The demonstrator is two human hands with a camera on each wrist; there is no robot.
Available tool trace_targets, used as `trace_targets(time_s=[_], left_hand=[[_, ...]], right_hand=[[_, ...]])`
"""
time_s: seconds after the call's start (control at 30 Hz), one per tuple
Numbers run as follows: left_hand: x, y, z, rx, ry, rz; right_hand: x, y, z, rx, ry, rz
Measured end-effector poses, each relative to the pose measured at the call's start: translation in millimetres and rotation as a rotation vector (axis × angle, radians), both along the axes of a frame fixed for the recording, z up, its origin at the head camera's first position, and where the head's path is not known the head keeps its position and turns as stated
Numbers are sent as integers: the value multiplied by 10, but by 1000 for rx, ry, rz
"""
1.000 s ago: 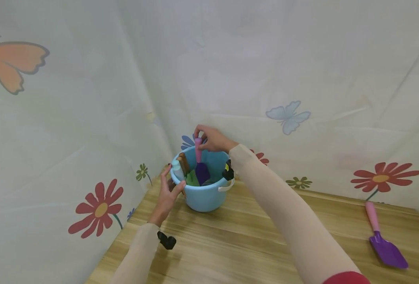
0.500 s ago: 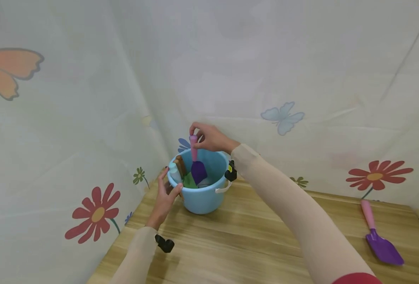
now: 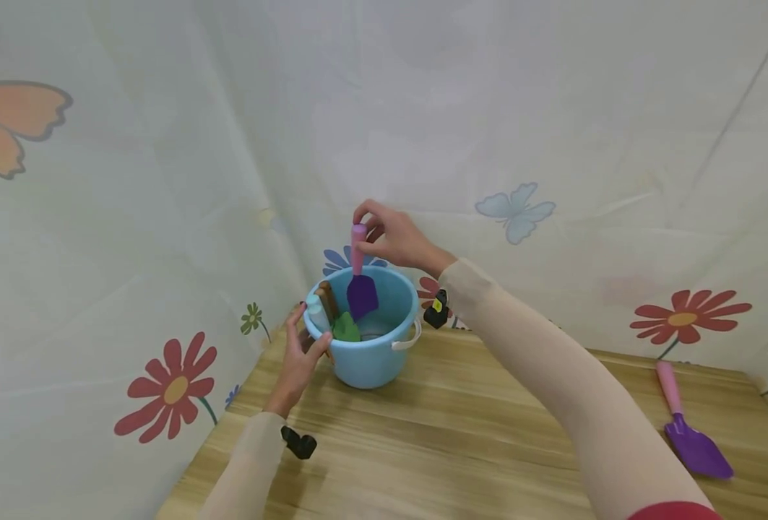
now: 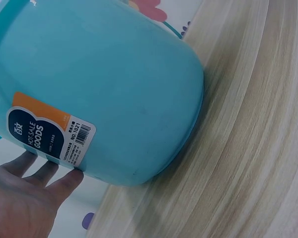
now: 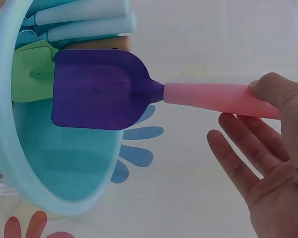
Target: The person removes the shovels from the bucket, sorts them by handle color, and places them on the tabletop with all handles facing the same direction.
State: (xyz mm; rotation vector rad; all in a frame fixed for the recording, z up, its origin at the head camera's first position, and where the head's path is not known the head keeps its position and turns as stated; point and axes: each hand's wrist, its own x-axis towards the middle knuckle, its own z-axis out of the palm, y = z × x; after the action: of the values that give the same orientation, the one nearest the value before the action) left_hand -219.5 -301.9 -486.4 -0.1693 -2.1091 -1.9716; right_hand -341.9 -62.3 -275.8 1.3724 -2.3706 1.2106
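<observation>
My right hand (image 3: 393,235) pinches the pink handle of a toy shovel (image 3: 362,296) near its end. The shovel hangs upright, its purple blade down at the mouth of a light blue bucket (image 3: 365,365). In the right wrist view the whole blade (image 5: 97,89) shows, partly past the rim. My left hand (image 3: 299,365) holds the bucket's left side, thumb at the rim; the left wrist view shows fingertips against the wall by a label (image 4: 49,129). Inside the bucket are pale blue handles (image 3: 317,312), brown handles (image 3: 328,297) and a green piece (image 3: 346,328).
Another purple shovel (image 3: 697,448) with a pink handle lies on the wooden table (image 3: 462,433) at the right. The bucket's white handle (image 3: 408,339) hangs at its right side. A flowered sheet (image 3: 384,108) rises behind the table and on its left.
My right hand has risen with the shovel, so its blade sits higher at the bucket's mouth and more of the green piece shows. The left hand keeps its hold on the bucket.
</observation>
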Motion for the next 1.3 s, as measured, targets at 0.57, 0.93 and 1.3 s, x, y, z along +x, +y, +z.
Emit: trace_targets(time_s=[0.57, 0.93, 1.3], left_hand=[[-12, -18, -26, -6, 19, -7], [-5, -12, -22, -19, 7, -1], [33, -47, -22, -26, 17, 6]], right_hand=[[179, 396, 256, -141, 43, -32], [285, 765, 350, -208, 36, -55], [543, 1103, 433, -259, 74, -128]])
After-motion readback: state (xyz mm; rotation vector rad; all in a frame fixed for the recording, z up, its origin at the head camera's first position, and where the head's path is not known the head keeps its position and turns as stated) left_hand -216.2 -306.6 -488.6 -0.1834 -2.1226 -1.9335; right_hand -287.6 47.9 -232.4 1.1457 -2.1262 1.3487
